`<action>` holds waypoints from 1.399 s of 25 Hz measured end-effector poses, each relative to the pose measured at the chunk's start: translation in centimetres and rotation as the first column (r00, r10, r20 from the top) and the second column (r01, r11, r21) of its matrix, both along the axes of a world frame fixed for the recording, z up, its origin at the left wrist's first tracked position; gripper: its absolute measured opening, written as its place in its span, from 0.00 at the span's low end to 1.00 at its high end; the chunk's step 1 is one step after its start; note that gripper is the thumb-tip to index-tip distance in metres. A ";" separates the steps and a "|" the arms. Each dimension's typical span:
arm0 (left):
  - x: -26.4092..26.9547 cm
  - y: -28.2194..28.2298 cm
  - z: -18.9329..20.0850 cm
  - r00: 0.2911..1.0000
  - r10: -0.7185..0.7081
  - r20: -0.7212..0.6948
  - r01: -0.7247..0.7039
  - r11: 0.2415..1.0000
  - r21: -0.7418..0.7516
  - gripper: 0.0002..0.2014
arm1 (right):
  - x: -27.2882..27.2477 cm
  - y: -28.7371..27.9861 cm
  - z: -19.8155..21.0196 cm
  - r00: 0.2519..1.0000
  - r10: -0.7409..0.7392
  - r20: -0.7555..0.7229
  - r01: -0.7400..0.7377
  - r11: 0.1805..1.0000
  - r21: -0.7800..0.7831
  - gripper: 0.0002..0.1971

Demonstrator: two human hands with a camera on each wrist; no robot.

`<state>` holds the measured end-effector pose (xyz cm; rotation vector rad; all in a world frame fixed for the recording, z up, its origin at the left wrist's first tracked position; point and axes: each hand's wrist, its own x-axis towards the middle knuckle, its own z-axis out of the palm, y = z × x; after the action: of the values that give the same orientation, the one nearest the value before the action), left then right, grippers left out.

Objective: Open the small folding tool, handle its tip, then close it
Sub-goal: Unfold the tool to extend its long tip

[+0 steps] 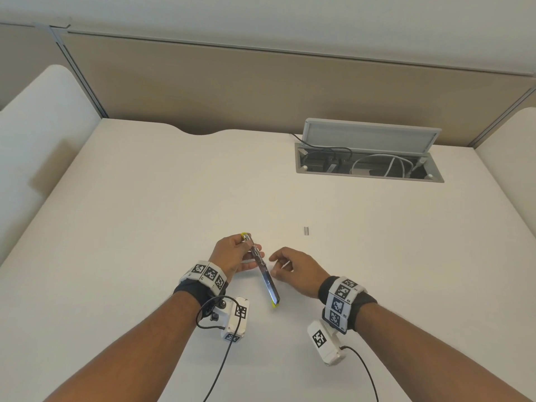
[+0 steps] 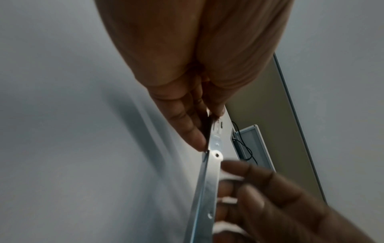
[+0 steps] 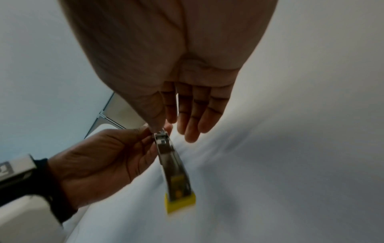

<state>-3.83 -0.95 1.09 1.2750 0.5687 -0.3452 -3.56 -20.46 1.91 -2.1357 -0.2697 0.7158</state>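
1. White tabletop (image 1: 145, 213) carries everything; an open cable hatch (image 1: 368, 158) is cut in toward its far right corner, and both forearms reach in over its near edge.
2. Left hand (image 1: 232, 253) is raised just above the tabletop near the middle of the near edge. Its thumb and fingers pinch the far end of the folding tool, the other fingers lying straighter beneath it.
3. Right hand (image 1: 293, 271) hovers just beside the tool, apart from it in the head view. Its fingers are loosely extended and hold nothing.
4. Folding tool (image 1: 262, 271) looks like a stapler swung fully open into one long thin metal strip with yellow plastic at both ends. It slants from the left hand back toward the near edge, and its free yellow end (image 3: 179, 202) is clear of the surface.
5. Handling, as a judgement: light, rigid and smooth, so likely slippery on the flat faces. The hinge probably swings freely, so held by one end alone the long arm may flop. Better to hold close to the hinge and at the yellow ends, keeping fingertips away from thin edges and the closing gap.
6. Small strip of staples (image 1: 306, 230) lies alone on the tabletop, right of the hands.
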 end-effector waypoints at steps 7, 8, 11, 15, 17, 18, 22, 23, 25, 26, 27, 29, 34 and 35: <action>-0.3 -0.2 0.0 0.991 -0.131 0.001 0.131 0.991 0.013 0.13 | 1.5 2.0 0.1 0.979 0.090 0.181 -0.090 0.996 -0.005 0.24; -0.4 -0.1 0.0 0.989 -0.149 0.000 0.149 0.989 0.016 0.13 | 1.5 2.0 -0.1 0.978 0.103 0.183 -0.103 0.995 -0.014 0.24; -0.6 0.1 0.1 0.982 -0.186 -0.004 0.187 0.982 0.030 0.14 | 1.4 2.0 -0.5 0.971 0.135 0.197 -0.130 0.991 -0.036 0.26; -0.8 0.1 0.3 0.979 -0.205 -0.005 0.205 0.979 0.019 0.14 | 1.3 2.0 -0.7 0.955 0.147 0.256 -0.136 0.989 -0.062 0.25; -0.8 0.1 0.3 0.976 -0.216 -0.008 0.216 0.976 0.031 0.15 | 1.2 1.9 -0.6 0.953 0.134 0.273 -0.124 0.991 -0.053 0.25; -0.8 0.1 0.2 0.975 -0.223 -0.010 0.223 0.974 0.038 0.15 | 1.1 1.8 -0.5 0.954 0.120 0.274 -0.113 0.993 -0.040 0.24; -0.9 0.0 0.2 0.977 -0.214 -0.014 0.215 0.976 0.046 0.15 | 0.7 1.8 -0.2 0.955 0.086 0.283 -0.090 0.996 0.000 0.19; -1.0 0.0 0.3 0.978 -0.209 -0.014 0.209 0.977 0.048 0.15 | 0.6 1.9 -0.2 0.953 0.089 0.291 -0.091 0.996 -0.005 0.18; -1.0 -0.1 0.4 0.981 -0.191 -0.013 0.191 0.980 0.048 0.14 | 0.3 2.0 -0.2 0.947 0.097 0.305 -0.097 0.995 -0.016 0.17; -1.0 -0.1 0.5 0.983 -0.181 -0.011 0.181 0.982 0.045 0.13 | 0.2 2.0 -0.2 0.944 0.101 0.314 -0.102 0.995 -0.015 0.17; -1.0 -0.1 0.6 0.985 -0.173 -0.010 0.174 0.984 0.043 0.12 | 0.1 2.0 -0.2 0.941 0.103 0.322 -0.106 0.994 -0.009 0.19; -0.9 -0.1 0.5 0.986 -0.168 -0.015 0.169 0.985 0.043 0.11 | -0.1 2.1 -0.4 0.941 0.095 0.326 -0.101 0.995 0.003 0.19; -1.1 -0.5 0.2 0.981 -0.191 -0.022 0.192 0.978 0.087 0.13 | -0.3 1.9 -0.6 0.954 0.039 0.297 -0.048 0.999 0.023 0.12; -1.1 -0.5 0.2 0.983 -0.181 -0.022 0.183 0.979 0.093 0.12 | -0.4 1.8 -0.5 0.955 0.034 0.293 -0.045 0.999 0.030 0.11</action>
<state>-4.97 -1.43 1.33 1.4217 0.4848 -0.4837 -3.99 -18.69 1.45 -2.2035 -0.4818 0.4099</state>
